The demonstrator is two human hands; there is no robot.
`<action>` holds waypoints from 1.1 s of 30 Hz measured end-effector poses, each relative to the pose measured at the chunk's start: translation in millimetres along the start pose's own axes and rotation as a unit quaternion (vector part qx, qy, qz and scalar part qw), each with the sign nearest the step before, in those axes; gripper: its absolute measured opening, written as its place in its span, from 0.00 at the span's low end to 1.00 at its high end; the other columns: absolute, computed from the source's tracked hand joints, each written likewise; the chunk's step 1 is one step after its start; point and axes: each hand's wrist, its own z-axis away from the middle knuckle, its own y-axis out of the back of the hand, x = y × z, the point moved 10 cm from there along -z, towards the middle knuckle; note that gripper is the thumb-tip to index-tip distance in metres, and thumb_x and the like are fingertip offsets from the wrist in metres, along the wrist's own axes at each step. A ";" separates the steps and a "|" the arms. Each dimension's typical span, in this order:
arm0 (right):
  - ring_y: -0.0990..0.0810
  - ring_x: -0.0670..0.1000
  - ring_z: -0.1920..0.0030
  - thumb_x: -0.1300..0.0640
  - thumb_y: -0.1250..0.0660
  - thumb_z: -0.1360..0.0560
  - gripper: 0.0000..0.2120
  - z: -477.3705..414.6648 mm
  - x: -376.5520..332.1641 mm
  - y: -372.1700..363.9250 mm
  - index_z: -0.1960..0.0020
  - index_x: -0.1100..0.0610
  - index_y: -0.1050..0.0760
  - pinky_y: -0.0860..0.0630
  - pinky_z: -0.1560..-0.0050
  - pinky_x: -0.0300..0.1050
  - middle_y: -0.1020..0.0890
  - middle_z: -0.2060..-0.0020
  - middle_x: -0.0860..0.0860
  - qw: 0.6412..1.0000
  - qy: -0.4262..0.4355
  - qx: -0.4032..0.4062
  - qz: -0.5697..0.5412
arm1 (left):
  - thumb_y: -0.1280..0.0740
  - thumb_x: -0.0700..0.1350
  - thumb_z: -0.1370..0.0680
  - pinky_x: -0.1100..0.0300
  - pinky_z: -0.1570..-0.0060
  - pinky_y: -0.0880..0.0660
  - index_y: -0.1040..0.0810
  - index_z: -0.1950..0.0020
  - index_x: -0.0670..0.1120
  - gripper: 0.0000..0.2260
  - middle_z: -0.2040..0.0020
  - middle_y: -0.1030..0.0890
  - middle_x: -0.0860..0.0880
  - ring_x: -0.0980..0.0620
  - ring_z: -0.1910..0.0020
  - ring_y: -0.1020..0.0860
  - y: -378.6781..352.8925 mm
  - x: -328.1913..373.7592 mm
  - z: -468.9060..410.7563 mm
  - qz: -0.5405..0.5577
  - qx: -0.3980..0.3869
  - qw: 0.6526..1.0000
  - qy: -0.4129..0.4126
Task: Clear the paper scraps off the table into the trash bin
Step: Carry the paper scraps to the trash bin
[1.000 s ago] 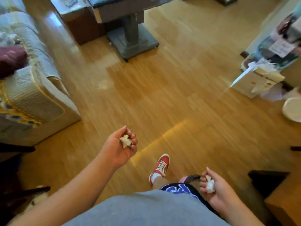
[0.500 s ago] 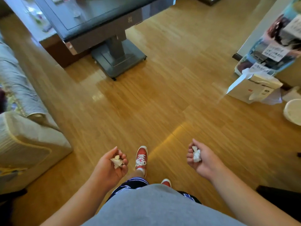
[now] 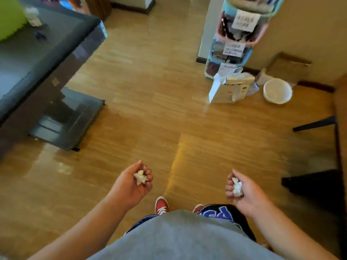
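Note:
My left hand [image 3: 129, 186] is curled palm-up around a crumpled yellowish paper scrap [image 3: 140, 177], low and left of centre above the wooden floor. My right hand [image 3: 244, 192] is curled the same way around a white crumpled paper scrap [image 3: 237, 187]. A round white trash bin [image 3: 277, 91] stands on the floor at the far right by the wall, well ahead of both hands. The dark glass-topped table [image 3: 56, 45] fills the upper left, with a small white scrap [image 3: 33, 18] lying on it.
A white paper bag [image 3: 225, 91] stands left of the bin, in front of a tall rack of baskets [image 3: 234, 38]. The table's grey pedestal base [image 3: 65, 121] sits on the floor at left. Dark furniture legs [image 3: 317, 124] jut in at right. My red shoes [image 3: 161, 205] are below.
The view has swung right and forward: the sofa has left the frame, the table slid to the left, and the bin and paper bag came nearer. Both hands still hold their scraps.

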 end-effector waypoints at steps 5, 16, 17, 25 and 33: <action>0.32 0.46 0.79 0.51 0.37 0.22 0.14 5.2 -38.1 63.9 0.63 0.58 0.28 0.36 0.80 0.36 0.29 0.76 0.50 0.992 0.028 0.074 -0.095 | 0.40 0.49 0.21 0.65 0.76 0.29 0.26 0.68 0.47 0.16 0.70 0.25 0.50 0.54 0.73 0.26 -119.8 12.6 -64.1 -0.095 -0.055 0.993 0.042; 0.33 0.47 0.75 0.50 0.38 0.21 0.14 -44.3 -142.2 166.1 0.61 0.59 0.29 0.37 0.77 0.38 0.30 0.73 0.51 0.974 -0.001 0.111 -0.196 | 0.40 0.49 0.21 0.65 0.76 0.29 0.28 0.67 0.47 0.15 0.70 0.26 0.49 0.53 0.73 0.26 -347.6 -21.9 -166.6 -0.179 -0.103 0.975 0.086; 0.33 0.47 0.75 0.50 0.38 0.21 0.14 -51.1 -159.7 167.7 0.60 0.59 0.29 0.37 0.76 0.38 0.29 0.73 0.51 0.976 0.003 0.105 -0.193 | 0.40 0.49 0.21 0.65 0.76 0.29 0.28 0.67 0.47 0.15 0.70 0.26 0.49 0.53 0.73 0.26 -357.4 -22.2 -171.4 -0.180 -0.100 0.975 0.086; 0.31 0.47 0.75 0.51 0.35 0.23 0.13 -98.3 -313.3 137.3 0.63 0.57 0.28 0.36 0.75 0.39 0.27 0.74 0.50 0.977 0.048 0.063 -0.198 | 0.40 0.48 0.21 0.64 0.78 0.29 0.29 0.67 0.47 0.14 0.70 0.27 0.49 0.53 0.75 0.26 -400.3 -3.4 -215.7 -0.181 -0.042 0.978 0.096; 0.32 0.46 0.74 0.50 0.36 0.22 0.14 -152.0 -441.9 107.3 0.63 0.57 0.28 0.37 0.75 0.39 0.29 0.72 0.49 0.974 0.074 0.051 -0.207 | 0.38 0.48 0.23 0.65 0.77 0.29 0.28 0.68 0.47 0.14 0.70 0.27 0.49 0.53 0.75 0.27 -485.2 20.9 -302.4 -0.212 -0.045 0.968 0.127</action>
